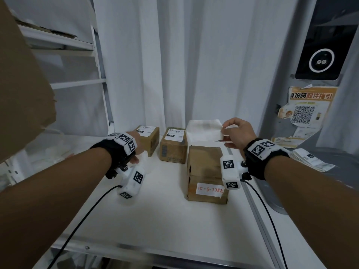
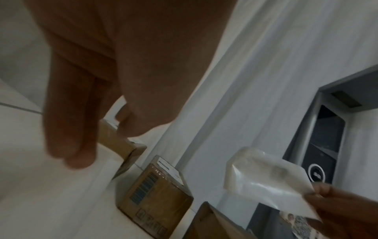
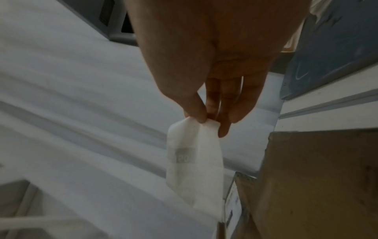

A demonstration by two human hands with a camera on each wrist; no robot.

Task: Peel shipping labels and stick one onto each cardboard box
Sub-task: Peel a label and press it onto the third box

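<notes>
A person's two bare forearms, each with a black wrist strap carrying white tracking cubes, reach over a white tabletop (image 1: 155, 220). The right hand (image 1: 238, 133) pinches one corner of a thin white rectangular shipping label (image 1: 203, 131) between thumb and fingers (image 3: 196, 111), the remaining fingers loosely extended; the sheet hangs in the air above the far end of a long brown cardboard box (image 1: 206, 171) with a white handwritten sticker on its near face. The left hand (image 1: 136, 150) hovers low over the tabletop with fingers (image 2: 71, 145) held together and nearly straight; a small white scrap shows at its fingertips in the head view, and whether it is held cannot be told. Beyond the left hand stand two smaller brown cardboard boxes: a left small box (image 1: 148, 137) and a middle small box (image 1: 172, 145), each already bearing a white printed label on top. White curtains hang behind
</notes>
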